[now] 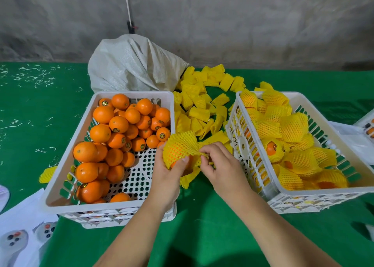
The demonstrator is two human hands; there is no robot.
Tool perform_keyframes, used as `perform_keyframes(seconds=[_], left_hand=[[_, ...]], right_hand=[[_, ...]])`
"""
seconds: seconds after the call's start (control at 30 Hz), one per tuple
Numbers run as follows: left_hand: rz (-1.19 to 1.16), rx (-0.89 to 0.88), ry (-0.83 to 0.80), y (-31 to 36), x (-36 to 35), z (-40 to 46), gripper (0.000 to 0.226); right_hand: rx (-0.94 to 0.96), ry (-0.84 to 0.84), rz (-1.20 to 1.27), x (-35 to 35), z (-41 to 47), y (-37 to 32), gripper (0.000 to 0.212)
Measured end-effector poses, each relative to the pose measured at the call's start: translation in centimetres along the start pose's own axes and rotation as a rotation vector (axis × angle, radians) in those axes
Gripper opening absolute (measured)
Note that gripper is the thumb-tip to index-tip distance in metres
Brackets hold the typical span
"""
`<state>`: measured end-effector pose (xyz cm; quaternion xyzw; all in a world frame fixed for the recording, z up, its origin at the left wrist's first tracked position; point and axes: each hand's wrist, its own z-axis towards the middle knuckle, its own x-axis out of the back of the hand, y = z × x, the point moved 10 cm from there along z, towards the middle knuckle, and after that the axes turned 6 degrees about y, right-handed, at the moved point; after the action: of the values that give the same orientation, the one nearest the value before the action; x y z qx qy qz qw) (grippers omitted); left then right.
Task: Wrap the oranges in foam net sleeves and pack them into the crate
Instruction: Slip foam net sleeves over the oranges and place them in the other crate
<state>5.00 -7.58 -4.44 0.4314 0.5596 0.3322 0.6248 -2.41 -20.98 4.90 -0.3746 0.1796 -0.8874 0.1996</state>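
Orange (178, 155) half-sleeved, gripped by left hand (172, 173), sleeve (185, 143) end pinched by right hand (217, 165); packing crate (283, 194) lies right of orange, right hand nearer.

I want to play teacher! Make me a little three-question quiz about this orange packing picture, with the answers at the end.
1. True or false: the left crate holds bare oranges.
2. What are both hands working on? A) the white sack B) an orange in a yellow net sleeve C) a loose sleeve from the sleeve pile
3. Fill in: the wrapped oranges lie in the crate on the ____.

Key: 1 true. 2 B: the left hand holds the orange and the right hand pinches the sleeve's end. 3 right.
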Motion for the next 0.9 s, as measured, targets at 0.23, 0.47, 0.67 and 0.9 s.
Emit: perform_keyframes(seconds=[0.23, 0.47, 0.67, 0.9], left_hand=[[0.001, 0.058, -0.112, -0.9, -0.1, 0.0, 0.059], [0.09, -0.024, 0.028, -0.7, 1.2, 0.3, 0.069], [0.2, -0.161, 0.121, 0.7, 2.2, 0.4, 0.075], [0.796, -0.384, -0.205, 0.5, -3.0, -2.8, 0.077]], right_hand=[[0.003, -0.06, 0.122, -2.9, -2.1, -2.3, 0.02], [-0.045, 0.014, 0.187, -1.4, -0.2, -1.0, 0.011], [-0.57, -0.111, 0.534, -3.3, -2.4, 1.6, 0.048], [-1.125, -0.085, 0.844, -4.5, -5.3, 5.7, 0.116]])
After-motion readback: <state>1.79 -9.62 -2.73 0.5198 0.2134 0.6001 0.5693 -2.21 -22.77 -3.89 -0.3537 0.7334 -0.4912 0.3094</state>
